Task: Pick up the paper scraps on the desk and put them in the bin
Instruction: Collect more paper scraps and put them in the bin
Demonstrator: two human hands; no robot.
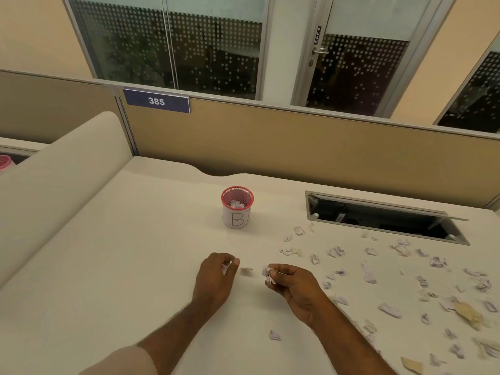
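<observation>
A small red mesh bin (237, 206), wrapped in white paper marked "BI", stands mid-desk with crumpled scraps inside. My left hand (216, 277) hovers in front of it with curled fingers pinching a white scrap (226, 266). My right hand (293, 284) grips a crumpled scrap (268, 274) between thumb and fingers. One blurred scrap (246, 271) lies between the two hands. Several more paper scraps (389, 309) are scattered over the right half of the desk, one (275, 335) lying below my right forearm.
An open cable hatch (384, 216) is sunk into the desk at the back right. A beige partition (270, 136) bounds the desk behind, and a curved divider (62, 169) bounds it on the left. A pink bin (5, 161) shows at far left.
</observation>
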